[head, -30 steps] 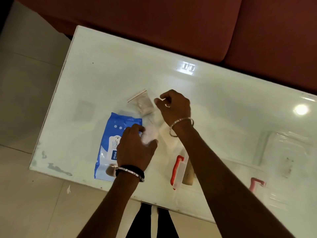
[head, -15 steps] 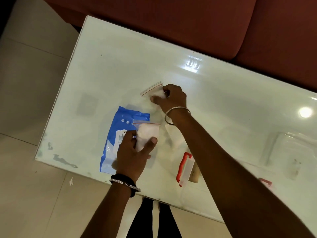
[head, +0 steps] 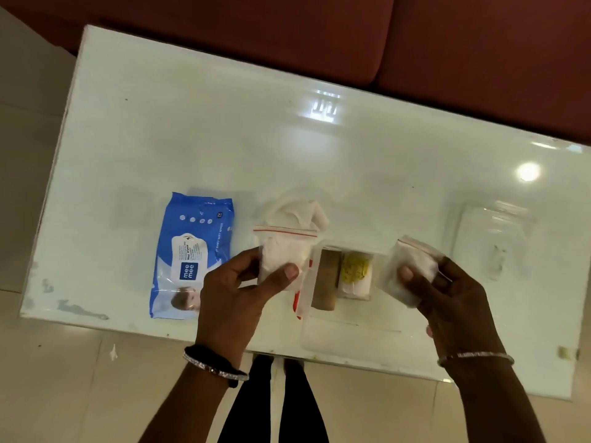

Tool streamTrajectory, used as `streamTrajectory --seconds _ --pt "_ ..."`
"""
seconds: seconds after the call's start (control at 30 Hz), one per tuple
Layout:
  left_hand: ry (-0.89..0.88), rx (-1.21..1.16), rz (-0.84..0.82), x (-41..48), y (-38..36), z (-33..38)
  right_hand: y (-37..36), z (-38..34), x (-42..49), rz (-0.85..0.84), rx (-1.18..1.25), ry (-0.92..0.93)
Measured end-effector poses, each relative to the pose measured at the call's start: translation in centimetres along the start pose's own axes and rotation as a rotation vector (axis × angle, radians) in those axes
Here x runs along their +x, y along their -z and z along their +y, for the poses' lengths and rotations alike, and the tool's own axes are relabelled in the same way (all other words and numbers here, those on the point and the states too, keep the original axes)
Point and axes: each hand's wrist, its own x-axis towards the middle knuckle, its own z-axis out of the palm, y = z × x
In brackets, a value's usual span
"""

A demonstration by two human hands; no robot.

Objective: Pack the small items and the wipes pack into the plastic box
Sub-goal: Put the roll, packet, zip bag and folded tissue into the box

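The clear plastic box [head: 339, 314] sits at the bench's [head: 192, 139] near edge, between your hands; the wipes pack [head: 192, 254] lies toward the left edge. Your left hand [head: 236, 292] pinches one zip bag [head: 283, 254], your right hand [head: 454, 298] pinches another zip bag [head: 407, 266].

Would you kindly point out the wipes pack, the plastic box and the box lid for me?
wipes pack [head: 195, 251]: head view, on its white label.
plastic box [head: 348, 334]: head view, on its bare clear floor.
box lid [head: 492, 238]: head view, on its clear top.
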Motion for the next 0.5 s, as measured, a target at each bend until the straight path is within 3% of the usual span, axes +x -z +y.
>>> streamTrajectory --seconds 0.2,0.33,0.5 --pt "-0.061 0.090 -0.021 -2.8 -2.3 0.0 3.0 4.6 0.2 0.152 -0.141 -0.136" --pt "-0.090 0.186 -0.024 -4.1 -3.5 -0.6 1.7 7.4 1.9 0.278 -0.520 -0.095" --pt "-0.085 0.286 -0.053 -4.9 -4.7 -1.2 -0.1 8.1 4.7 0.304 -0.663 -0.114"
